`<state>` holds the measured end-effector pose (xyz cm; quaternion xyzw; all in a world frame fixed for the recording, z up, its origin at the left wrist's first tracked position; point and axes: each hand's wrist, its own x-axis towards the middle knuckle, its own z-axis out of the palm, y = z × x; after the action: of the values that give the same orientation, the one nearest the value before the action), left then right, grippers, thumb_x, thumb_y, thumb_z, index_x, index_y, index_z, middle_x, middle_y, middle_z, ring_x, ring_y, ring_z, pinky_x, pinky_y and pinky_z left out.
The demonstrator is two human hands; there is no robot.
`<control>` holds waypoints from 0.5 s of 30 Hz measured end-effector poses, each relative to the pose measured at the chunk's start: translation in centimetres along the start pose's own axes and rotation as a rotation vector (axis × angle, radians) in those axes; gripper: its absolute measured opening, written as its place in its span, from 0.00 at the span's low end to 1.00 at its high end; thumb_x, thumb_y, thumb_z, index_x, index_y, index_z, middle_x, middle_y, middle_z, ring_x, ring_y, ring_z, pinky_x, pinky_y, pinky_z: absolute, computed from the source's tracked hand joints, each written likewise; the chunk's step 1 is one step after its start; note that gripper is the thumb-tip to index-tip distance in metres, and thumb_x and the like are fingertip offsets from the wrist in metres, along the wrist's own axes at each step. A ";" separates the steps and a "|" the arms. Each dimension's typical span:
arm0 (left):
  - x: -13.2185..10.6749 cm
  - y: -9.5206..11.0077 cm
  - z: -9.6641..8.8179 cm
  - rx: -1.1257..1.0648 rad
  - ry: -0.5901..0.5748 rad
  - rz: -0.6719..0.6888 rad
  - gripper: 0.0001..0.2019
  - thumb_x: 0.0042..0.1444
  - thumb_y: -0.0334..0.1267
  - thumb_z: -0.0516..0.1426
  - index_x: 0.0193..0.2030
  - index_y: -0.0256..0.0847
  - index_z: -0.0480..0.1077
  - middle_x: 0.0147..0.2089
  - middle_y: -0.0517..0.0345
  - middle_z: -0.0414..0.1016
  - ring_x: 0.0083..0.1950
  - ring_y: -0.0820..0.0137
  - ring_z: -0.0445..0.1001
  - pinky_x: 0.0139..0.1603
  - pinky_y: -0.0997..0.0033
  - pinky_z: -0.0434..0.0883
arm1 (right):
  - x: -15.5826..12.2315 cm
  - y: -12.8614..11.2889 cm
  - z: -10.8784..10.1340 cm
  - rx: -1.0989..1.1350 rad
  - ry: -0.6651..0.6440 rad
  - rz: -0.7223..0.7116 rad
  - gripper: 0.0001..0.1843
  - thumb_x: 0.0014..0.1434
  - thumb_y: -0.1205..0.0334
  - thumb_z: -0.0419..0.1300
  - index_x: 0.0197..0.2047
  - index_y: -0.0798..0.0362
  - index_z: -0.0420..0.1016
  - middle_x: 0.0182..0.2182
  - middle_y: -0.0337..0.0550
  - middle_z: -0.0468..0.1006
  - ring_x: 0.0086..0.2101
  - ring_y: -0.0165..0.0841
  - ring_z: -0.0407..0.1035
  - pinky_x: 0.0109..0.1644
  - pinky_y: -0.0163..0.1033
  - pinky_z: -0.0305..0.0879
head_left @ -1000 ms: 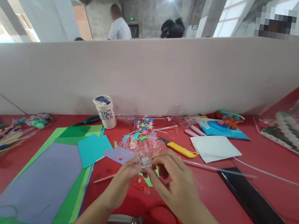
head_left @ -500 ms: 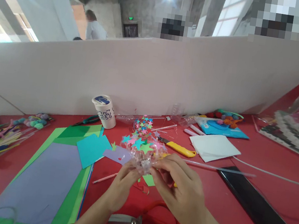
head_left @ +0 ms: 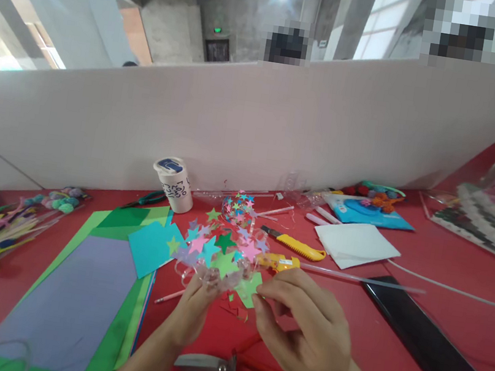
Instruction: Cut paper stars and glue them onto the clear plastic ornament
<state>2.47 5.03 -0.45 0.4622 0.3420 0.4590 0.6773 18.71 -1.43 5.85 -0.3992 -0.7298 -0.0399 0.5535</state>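
Note:
My left hand (head_left: 193, 314) is closed on a bunch of clear curled plastic covered in paper stars (head_left: 224, 261) in green, pink, blue and purple. The bunch is held above the red table. My right hand (head_left: 307, 331) is just right of it, thumb and index fingertips brought together. I cannot make out what, if anything, is between them. A light green paper piece (head_left: 249, 289) lies behind those fingertips. Beyond them is a yellow glue gun (head_left: 282, 263) with a clear stick (head_left: 354, 278). Below the hands lie scissors (head_left: 206, 367) with red and yellow handles.
Coloured paper sheets (head_left: 67, 301) and a blue square (head_left: 154, 246) lie left. Behind stand a paper cup (head_left: 175, 186) and a smaller star cluster (head_left: 238, 207). A yellow utility knife (head_left: 298, 246), white paper (head_left: 357, 245) and a black strip (head_left: 428, 343) lie right. A white partition (head_left: 238, 122) borders the table.
My right hand has come away from the plastic and shifted right and slightly down. My left hand has moved left with the bunch, tilting it so more stars show.

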 end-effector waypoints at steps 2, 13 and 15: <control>0.0 -0.3 -0.1 0.002 0.016 -0.005 0.06 0.44 0.42 0.63 0.26 0.43 0.74 0.31 0.54 0.76 0.48 0.57 0.72 0.52 0.58 0.67 | 0.0 0.1 0.0 0.009 0.005 0.002 0.08 0.56 0.76 0.57 0.36 0.53 0.69 0.24 0.39 0.70 0.21 0.28 0.61 0.22 0.33 0.59; 0.0 2.2 2.6 -0.222 -0.087 -0.082 0.07 0.42 0.39 0.59 0.29 0.43 0.76 0.35 0.54 0.79 0.49 0.56 0.72 0.54 0.55 0.66 | 0.1 0.0 0.2 -0.011 -0.062 0.055 0.10 0.58 0.75 0.55 0.42 0.55 0.71 0.26 0.41 0.71 0.22 0.28 0.63 0.23 0.32 0.61; -0.2 2.2 3.0 -0.276 -0.095 -0.161 0.08 0.42 0.39 0.58 0.29 0.42 0.76 0.36 0.53 0.79 0.49 0.55 0.73 0.55 0.55 0.66 | 0.0 0.1 0.3 -0.020 -0.073 0.072 0.10 0.59 0.74 0.55 0.43 0.55 0.71 0.27 0.41 0.72 0.23 0.28 0.64 0.23 0.32 0.61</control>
<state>4.41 4.22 2.70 0.3572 0.2792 0.4236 0.7843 18.56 -1.23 5.75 -0.4319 -0.7342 -0.0123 0.5237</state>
